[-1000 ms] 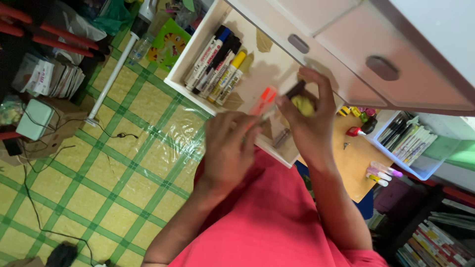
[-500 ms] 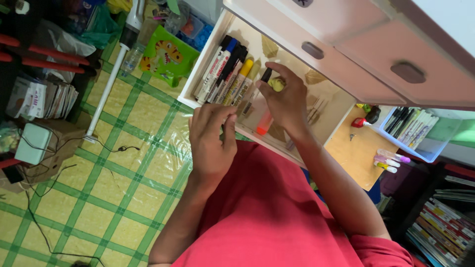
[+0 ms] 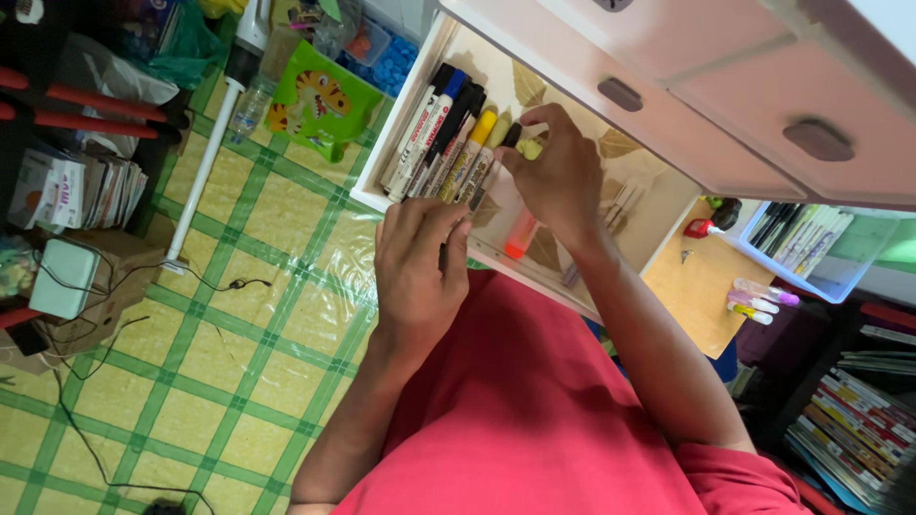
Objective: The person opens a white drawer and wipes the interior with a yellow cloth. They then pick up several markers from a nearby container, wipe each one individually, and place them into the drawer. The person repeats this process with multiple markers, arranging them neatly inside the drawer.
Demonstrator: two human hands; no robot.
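A yellow marker (image 3: 528,149) sits in the open drawer (image 3: 668,205), pinched by the right hand (image 3: 558,181) beside the marker row (image 3: 448,133); an orange marker (image 3: 520,234) lies below; the left hand (image 3: 417,272) is curled at the drawer's edge, its grip unclear.

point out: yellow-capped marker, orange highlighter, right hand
yellow-capped marker (image 3: 480,131), head view, on its yellow cap
orange highlighter (image 3: 518,238), head view, on its orange body
right hand (image 3: 563,181), head view, back of hand

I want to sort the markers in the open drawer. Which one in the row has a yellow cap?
The marker second from the right hand: its cap is bright yellow; the others have black or blue caps, and the last one is olive.
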